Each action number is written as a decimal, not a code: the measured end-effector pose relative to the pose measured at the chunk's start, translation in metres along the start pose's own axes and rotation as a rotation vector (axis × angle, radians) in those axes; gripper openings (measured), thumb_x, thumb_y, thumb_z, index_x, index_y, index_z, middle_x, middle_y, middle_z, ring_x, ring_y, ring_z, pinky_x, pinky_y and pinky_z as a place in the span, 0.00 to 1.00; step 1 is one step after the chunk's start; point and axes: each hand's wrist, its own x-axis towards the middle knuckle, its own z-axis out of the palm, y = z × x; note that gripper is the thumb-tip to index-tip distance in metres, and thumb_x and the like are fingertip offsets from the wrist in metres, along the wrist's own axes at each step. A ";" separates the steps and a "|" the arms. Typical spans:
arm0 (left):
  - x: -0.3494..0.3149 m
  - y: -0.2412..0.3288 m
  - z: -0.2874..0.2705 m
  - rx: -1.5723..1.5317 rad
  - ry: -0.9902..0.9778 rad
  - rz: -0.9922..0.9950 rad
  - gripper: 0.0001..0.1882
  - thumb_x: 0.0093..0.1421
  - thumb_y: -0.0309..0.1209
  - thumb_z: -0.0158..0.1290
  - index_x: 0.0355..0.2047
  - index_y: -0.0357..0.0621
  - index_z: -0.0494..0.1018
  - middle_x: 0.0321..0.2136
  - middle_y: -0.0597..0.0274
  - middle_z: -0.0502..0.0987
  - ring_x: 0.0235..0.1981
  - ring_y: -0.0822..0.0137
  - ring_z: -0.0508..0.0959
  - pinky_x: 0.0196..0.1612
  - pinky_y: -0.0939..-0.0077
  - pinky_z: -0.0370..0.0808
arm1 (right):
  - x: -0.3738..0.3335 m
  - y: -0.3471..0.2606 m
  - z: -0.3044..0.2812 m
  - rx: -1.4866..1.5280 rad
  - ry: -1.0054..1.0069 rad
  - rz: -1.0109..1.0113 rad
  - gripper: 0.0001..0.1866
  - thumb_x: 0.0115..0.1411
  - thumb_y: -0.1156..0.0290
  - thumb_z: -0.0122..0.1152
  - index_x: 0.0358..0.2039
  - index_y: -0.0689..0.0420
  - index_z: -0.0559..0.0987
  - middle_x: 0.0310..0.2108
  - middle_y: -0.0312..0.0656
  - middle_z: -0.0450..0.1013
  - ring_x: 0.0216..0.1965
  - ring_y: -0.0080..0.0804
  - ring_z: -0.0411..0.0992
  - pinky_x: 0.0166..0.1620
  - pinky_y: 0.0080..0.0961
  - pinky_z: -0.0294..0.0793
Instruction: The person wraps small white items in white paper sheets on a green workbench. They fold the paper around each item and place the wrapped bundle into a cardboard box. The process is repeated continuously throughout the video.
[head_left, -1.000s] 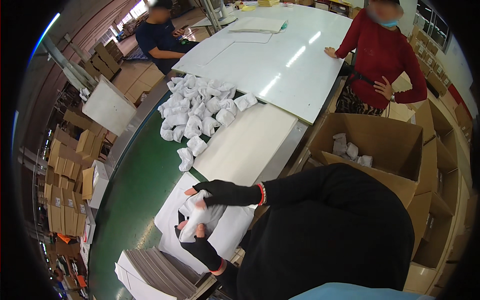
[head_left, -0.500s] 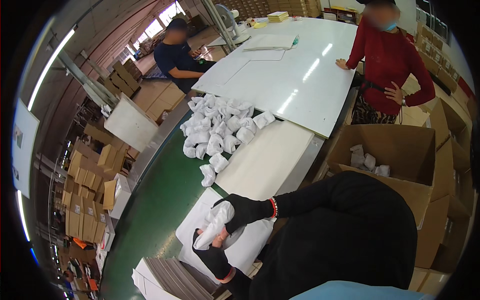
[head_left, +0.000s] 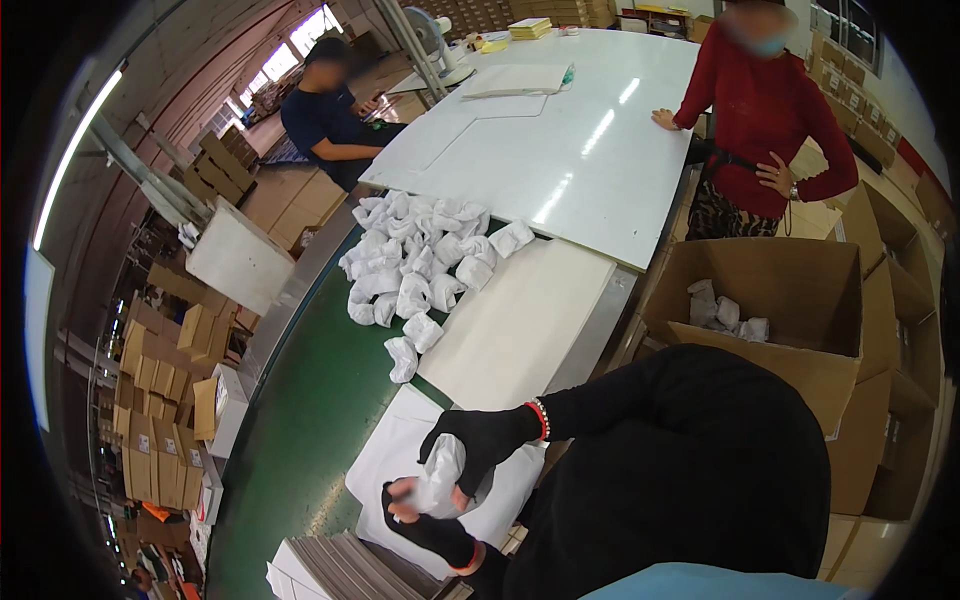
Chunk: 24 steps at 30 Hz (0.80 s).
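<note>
Between my two hands is a white paper-wrapped bundle point(head_left: 441, 472), held over white paper sheets point(head_left: 400, 440). My right hand point(head_left: 480, 430), in a black fingerless glove, grips it from above. From below, my left hand point(head_left: 430, 525), gloved the same way, closes its bare fingertips against the bundle's lower end. What lies inside the paper is hidden. Farther along the green work surface point(head_left: 290, 440) sits a heap of similar white wrapped bundles point(head_left: 415, 250). Two of them lie nearest to my hands.
A stack of grey sheets point(head_left: 340, 570) stands beside my left hand. An open cardboard box point(head_left: 750, 370) at right contains several wrapped bundles. Beyond is a large white table point(head_left: 600, 130). One person in red point(head_left: 760, 130) stands at right, another in dark blue point(head_left: 325, 115) at far left.
The bundle has turned more upright and looks more compact between my hands. Both hands have shifted slightly downward, with my left fingers moved onto its lower end. The view has swung a little.
</note>
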 end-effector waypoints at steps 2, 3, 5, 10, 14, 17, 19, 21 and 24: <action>0.001 0.003 0.009 0.031 -0.064 0.042 0.29 0.65 0.56 0.41 0.38 0.36 0.67 0.20 0.67 0.66 0.23 0.74 0.66 0.29 0.79 0.62 | 0.006 -0.002 -0.001 0.112 -0.092 0.008 0.23 0.35 0.69 0.80 0.31 0.61 0.79 0.29 0.38 0.77 0.32 0.21 0.74 0.37 0.22 0.74; 0.002 0.004 0.014 0.132 -0.026 0.172 0.26 0.67 0.53 0.41 0.41 0.37 0.67 0.21 0.69 0.66 0.23 0.76 0.65 0.30 0.79 0.62 | 0.013 0.000 -0.003 0.125 -0.141 0.008 0.22 0.34 0.69 0.80 0.30 0.61 0.79 0.27 0.37 0.77 0.30 0.21 0.73 0.36 0.22 0.74; 0.007 0.008 0.009 0.191 -0.027 0.157 0.28 0.66 0.54 0.42 0.39 0.37 0.67 0.20 0.72 0.63 0.22 0.76 0.63 0.28 0.79 0.60 | 0.022 0.003 -0.007 0.174 -0.216 0.096 0.21 0.33 0.70 0.79 0.29 0.61 0.79 0.26 0.36 0.76 0.29 0.20 0.72 0.36 0.22 0.73; 0.009 0.018 -0.009 -0.012 0.121 0.176 0.13 0.54 0.32 0.56 0.35 0.35 0.74 0.29 0.65 0.75 0.30 0.74 0.71 0.39 0.77 0.67 | 0.053 0.040 0.013 0.366 -0.161 0.035 0.40 0.42 0.46 0.73 0.47 0.61 0.70 0.37 0.35 0.71 0.43 0.21 0.68 0.48 0.22 0.68; -0.007 0.028 -0.048 0.150 0.404 0.065 0.10 0.63 0.29 0.49 0.36 0.33 0.73 0.32 0.65 0.75 0.36 0.72 0.71 0.44 0.77 0.67 | 0.083 0.102 0.067 0.097 0.116 0.074 0.20 0.65 0.66 0.52 0.56 0.57 0.65 0.31 0.33 0.71 0.35 0.20 0.69 0.43 0.22 0.71; -0.021 -0.002 -0.088 0.316 0.661 0.183 0.12 0.65 0.32 0.47 0.37 0.33 0.72 0.31 0.62 0.73 0.35 0.70 0.71 0.42 0.75 0.68 | 0.102 0.097 0.114 -0.140 0.169 0.119 0.15 0.61 0.65 0.59 0.45 0.56 0.69 0.30 0.37 0.74 0.33 0.26 0.74 0.38 0.24 0.72; -0.014 -0.003 -0.095 0.502 0.683 0.268 0.14 0.65 0.35 0.47 0.37 0.33 0.71 0.33 0.60 0.73 0.36 0.67 0.71 0.43 0.73 0.68 | 0.107 0.113 0.118 -0.117 0.169 -0.056 0.10 0.63 0.64 0.52 0.38 0.57 0.74 0.29 0.39 0.75 0.33 0.31 0.75 0.39 0.27 0.72; -0.013 -0.005 -0.089 0.556 0.608 0.393 0.15 0.65 0.36 0.46 0.37 0.33 0.71 0.34 0.58 0.73 0.37 0.65 0.71 0.44 0.70 0.69 | 0.091 0.101 0.121 0.033 0.133 -0.220 0.12 0.63 0.65 0.50 0.42 0.56 0.75 0.34 0.38 0.76 0.36 0.31 0.75 0.43 0.27 0.72; -0.006 -0.022 -0.076 0.698 0.345 0.428 0.22 0.68 0.42 0.41 0.47 0.32 0.68 0.41 0.53 0.73 0.43 0.63 0.73 0.48 0.69 0.70 | 0.078 0.091 0.119 0.181 0.172 -0.035 0.23 0.54 0.62 0.59 0.49 0.58 0.71 0.35 0.40 0.76 0.37 0.34 0.76 0.45 0.29 0.73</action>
